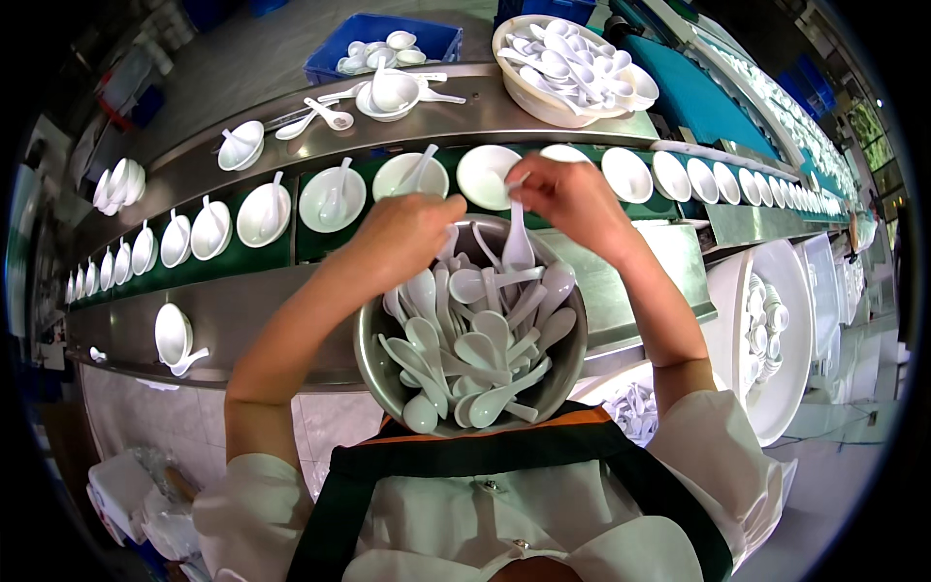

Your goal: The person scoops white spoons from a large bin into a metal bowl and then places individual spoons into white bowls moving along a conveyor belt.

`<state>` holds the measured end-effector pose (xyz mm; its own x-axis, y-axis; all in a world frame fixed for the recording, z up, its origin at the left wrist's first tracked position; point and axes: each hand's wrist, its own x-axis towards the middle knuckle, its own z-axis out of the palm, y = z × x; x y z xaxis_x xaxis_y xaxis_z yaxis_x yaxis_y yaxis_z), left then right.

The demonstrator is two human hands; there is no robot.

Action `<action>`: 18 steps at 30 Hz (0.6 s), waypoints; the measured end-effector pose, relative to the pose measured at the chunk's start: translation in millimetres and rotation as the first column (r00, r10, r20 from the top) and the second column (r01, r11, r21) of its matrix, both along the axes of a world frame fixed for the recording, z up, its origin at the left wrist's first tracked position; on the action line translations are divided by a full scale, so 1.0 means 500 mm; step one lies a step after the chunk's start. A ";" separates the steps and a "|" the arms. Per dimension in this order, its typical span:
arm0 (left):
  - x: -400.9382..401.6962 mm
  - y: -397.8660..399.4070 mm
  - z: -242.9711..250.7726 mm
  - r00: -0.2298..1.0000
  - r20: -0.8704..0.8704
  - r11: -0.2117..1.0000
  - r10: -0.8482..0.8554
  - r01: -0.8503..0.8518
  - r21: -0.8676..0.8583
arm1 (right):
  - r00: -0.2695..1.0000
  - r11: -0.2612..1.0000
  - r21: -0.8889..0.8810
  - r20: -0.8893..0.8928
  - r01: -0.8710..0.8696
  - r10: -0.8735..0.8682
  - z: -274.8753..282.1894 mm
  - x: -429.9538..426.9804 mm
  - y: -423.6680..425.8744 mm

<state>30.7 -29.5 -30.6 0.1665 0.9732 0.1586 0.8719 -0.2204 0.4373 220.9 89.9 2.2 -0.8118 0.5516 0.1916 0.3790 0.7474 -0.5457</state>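
A steel bowl (364, 364) heaped with white soup spoons (476, 349) stands in front of my torso. Above its right rim, my right hand (564, 193) pinches the handle end of a white spoon (517, 244), whose bowl hangs down over the heap. My left hand (414, 233) is curled over the upper left rim; a spoon lies just under its fingers, and whether it grips it is hidden. Behind both hands, a green conveyor belt (309, 244) carries a row of white bowls. The bowl between my hands (484, 174) shows no spoon; those to the left hold one each.
Beyond the belt, a steel ledge (465, 109) bears a large tub (538, 109) of spoons, several loose spoons and small bowls. A blue crate (327, 62) of bowls stands behind it. One bowl (173, 335) and a spoon lie on the near steel counter. White tubs (789, 349) stand at right.
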 end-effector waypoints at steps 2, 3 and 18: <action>-0.019 0.009 0.048 0.998 -0.044 0.998 0.043 -0.041 0.049 | 0.980 0.997 -0.061 -0.189 0.055 -0.065 0.006 -0.009 0.039; -0.030 0.015 0.069 0.996 0.000 0.990 0.087 -0.087 0.107 | 0.964 0.992 0.017 -0.236 0.129 -0.121 0.012 -0.013 0.059; -0.081 0.137 -0.176 0.822 -0.165 0.834 0.545 -0.552 0.002 | 0.945 0.944 -0.203 0.147 -0.259 0.291 -0.007 0.022 -0.013</action>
